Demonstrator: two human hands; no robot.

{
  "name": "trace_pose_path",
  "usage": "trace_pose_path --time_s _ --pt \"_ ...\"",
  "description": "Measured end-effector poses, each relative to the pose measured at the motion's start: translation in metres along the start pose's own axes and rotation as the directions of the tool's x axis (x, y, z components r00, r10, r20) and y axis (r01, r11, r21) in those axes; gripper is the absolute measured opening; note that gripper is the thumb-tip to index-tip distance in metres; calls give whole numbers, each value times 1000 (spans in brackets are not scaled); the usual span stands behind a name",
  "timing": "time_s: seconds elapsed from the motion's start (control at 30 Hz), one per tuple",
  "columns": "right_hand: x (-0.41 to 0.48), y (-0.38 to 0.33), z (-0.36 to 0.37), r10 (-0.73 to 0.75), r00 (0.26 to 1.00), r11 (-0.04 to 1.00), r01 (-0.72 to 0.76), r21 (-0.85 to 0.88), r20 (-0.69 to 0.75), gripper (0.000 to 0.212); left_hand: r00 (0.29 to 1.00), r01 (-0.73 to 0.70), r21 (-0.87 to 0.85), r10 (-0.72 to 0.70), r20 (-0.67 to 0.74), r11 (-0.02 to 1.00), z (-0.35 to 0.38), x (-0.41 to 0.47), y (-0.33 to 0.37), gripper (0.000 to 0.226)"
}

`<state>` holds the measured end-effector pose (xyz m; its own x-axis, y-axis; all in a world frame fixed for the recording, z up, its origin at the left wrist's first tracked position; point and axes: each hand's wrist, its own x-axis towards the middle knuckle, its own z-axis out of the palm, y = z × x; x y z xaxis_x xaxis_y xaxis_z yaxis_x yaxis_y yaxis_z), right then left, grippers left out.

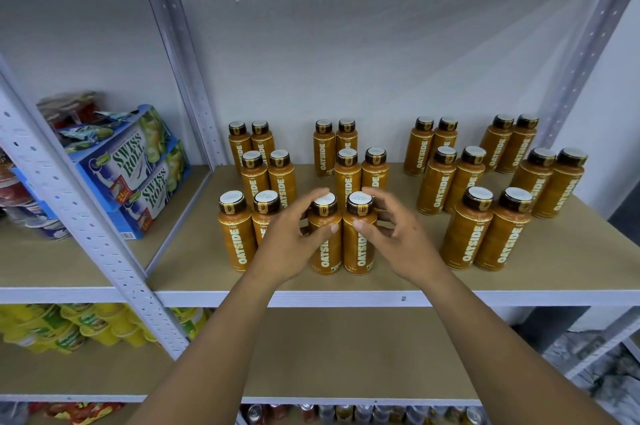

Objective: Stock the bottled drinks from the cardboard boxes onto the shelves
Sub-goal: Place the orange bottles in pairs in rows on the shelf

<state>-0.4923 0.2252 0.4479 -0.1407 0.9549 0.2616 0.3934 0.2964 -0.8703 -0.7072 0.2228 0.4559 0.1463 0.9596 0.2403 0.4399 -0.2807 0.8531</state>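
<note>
On shelf (398, 274), centre front: left front bottle (325, 253) and right front bottle (360, 253), upright, side by side and touching, caps on.
Left hand (294, 237): wrapped round left front bottle, thumb on label, fingers behind neck.
Right hand (401, 237): wrapped likewise round right front bottle.
Step in hand: judged as setting down and squaring a front pair.
Next move: calls for letting go without tipping, then drawing straight back, clear of neighbours.
Other bottles (465, 237): sealed, standing in pairs; far-right column one pair short at front.
Cardboard boxes: not in view.
Blue cartons (117, 168): next bay left, stacked, closed, contents unseen.
</note>
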Motion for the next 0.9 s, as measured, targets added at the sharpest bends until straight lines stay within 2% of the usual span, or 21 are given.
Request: trace_pose_path --time_s 0.9 --pt "7 0 0 20 1000 998 -20 -55 3 58 999 0 36 1 -34 999 1 1 6 61"
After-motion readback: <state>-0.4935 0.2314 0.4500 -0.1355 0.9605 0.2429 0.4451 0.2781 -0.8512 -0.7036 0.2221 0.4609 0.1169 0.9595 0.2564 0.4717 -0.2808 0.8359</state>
